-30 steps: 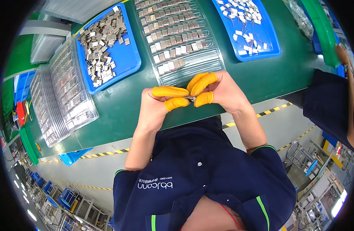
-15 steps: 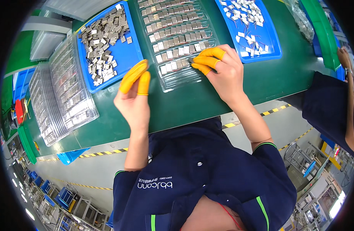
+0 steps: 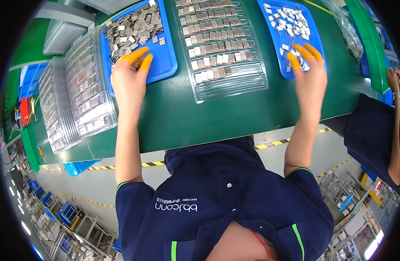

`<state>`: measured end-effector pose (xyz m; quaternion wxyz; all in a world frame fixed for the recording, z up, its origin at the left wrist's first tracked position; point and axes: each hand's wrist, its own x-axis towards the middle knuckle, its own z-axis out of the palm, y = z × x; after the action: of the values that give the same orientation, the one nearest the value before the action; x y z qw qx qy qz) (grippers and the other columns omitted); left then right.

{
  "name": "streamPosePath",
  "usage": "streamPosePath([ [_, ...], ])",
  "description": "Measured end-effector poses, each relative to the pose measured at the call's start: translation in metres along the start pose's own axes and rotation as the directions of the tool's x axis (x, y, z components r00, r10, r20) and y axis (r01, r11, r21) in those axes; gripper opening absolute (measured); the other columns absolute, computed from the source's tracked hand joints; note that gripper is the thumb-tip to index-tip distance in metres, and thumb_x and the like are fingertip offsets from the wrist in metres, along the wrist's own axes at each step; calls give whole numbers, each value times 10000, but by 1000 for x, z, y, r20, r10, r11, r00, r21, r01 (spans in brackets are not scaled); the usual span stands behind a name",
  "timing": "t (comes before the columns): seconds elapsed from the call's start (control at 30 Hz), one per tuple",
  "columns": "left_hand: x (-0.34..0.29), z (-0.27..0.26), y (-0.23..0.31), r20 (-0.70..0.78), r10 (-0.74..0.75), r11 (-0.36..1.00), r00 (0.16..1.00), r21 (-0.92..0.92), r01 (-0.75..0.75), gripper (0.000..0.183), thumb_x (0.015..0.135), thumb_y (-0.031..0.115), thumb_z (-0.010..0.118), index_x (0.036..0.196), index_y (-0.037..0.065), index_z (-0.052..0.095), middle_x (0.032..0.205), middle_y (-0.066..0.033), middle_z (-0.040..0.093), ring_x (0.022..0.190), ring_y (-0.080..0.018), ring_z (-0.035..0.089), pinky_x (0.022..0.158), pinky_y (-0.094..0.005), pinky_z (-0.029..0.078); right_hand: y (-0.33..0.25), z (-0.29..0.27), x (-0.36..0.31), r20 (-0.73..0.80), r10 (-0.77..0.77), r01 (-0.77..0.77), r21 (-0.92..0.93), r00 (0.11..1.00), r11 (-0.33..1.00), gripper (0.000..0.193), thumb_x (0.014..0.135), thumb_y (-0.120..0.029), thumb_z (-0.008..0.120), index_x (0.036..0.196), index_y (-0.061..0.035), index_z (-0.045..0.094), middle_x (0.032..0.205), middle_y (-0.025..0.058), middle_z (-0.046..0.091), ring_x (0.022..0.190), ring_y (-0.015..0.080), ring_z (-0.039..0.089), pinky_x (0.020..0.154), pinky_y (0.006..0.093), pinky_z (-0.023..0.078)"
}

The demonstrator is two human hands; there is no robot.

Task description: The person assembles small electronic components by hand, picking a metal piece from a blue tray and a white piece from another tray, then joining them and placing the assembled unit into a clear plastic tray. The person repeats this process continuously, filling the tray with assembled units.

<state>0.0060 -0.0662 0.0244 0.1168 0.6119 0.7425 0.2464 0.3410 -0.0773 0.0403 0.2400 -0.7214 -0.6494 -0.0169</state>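
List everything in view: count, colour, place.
Table: 1, green, centre
Left tray: 1, blue, left
Metal pieces: many, grey and white, left and clear trays
Clear tray: 1, transparent, middle
Right tray: 1, blue, right
Wired pieces: many, white, right tray
Stacked trays: several, clear, far left
Bag: 1, clear, far right
Co-worker: 1, navy, right edge
Clutter: uncountable, mixed, picture edges
Shirt: 1, navy, lower middle
Left hand: 1, yellow-tipped, at left tray
Right hand: 1, yellow-tipped, at right tray

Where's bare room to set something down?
Widest: the green table between the middle clear tray and its near edge. Narrower strips flank that tray, toward the left blue tray and right blue tray. Crowded: the stacked clear trays; silver parts by the left hand; white parts by the right hand.
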Motion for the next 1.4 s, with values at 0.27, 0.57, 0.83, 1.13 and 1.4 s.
streamPosePath([
  [0.27,36,19,-2,11,-30,999,999,17,30,318,673,355,760,874,112,724,687,-116,663,615,-250,636,602,-335,499,26,-3,19,247,352,-331,-125,903,935,343,707,-197,741,991,-24,658,927,144,645,833,277,622,724,357,486],
  [0.57,35,24,7,-45,-69,962,997,261,78,307,708,367,724,901,129,717,748,-126,664,702,-284,642,622,-377,491,54,20,12,63,254,-260,128,965,957,221,702,-110,733,893,-8,687,922,121,673,774,225,653,690,311,501],
  [0.83,34,21,8,-5,-73,991,997,112,73,233,700,288,738,865,126,714,723,-95,641,626,-230,619,586,-337,473,45,17,14,-28,279,-239,435,960,868,190,707,-68,730,878,-4,682,923,93,670,799,182,643,694,277,498],
  [1.13,-25,7,39,66,52,563,997,-826,25,213,745,-27,691,950,-46,638,951,-96,655,831,-137,621,769,-256,503,-5,5,-10,228,231,-320,781,946,537,179,778,-21,683,942,27,632,858,77,633,723,146,629,658,213,492],
  [1.4,-74,34,67,374,-40,286,927,-884,369,278,763,-64,658,1038,-73,615,1014,-138,641,904,-185,629,825,-293,510,-75,22,-42,510,-97,-508,860,855,47,199,824,19,609,1014,45,554,1023,127,591,974,240,606,798,346,547],
])
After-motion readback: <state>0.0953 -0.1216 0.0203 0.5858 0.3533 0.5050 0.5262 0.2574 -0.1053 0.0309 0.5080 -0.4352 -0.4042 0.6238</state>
